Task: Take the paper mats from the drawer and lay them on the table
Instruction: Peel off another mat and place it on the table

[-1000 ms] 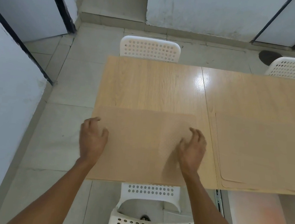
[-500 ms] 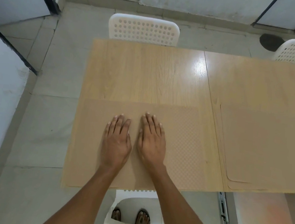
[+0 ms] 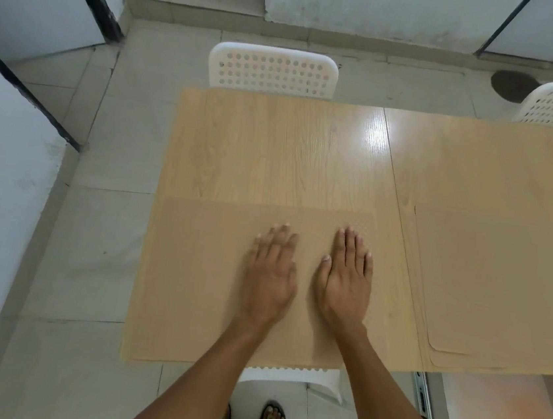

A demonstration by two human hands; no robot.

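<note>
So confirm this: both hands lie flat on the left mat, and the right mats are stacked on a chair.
Not quite. In the head view both hands, left and right, do lie flat on the left mat, but the right mats are stacked on the table, not on a chair.

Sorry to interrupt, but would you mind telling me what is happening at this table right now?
A person is laying paper mats on a wooden table. Both the left hand and the right hand lie flat, palms down and fingers spread, side by side on one paper mat at the table's near left end, pressing it down. A stack of mats lies to the right, untouched. White perforated chairs stand around the table.
</note>
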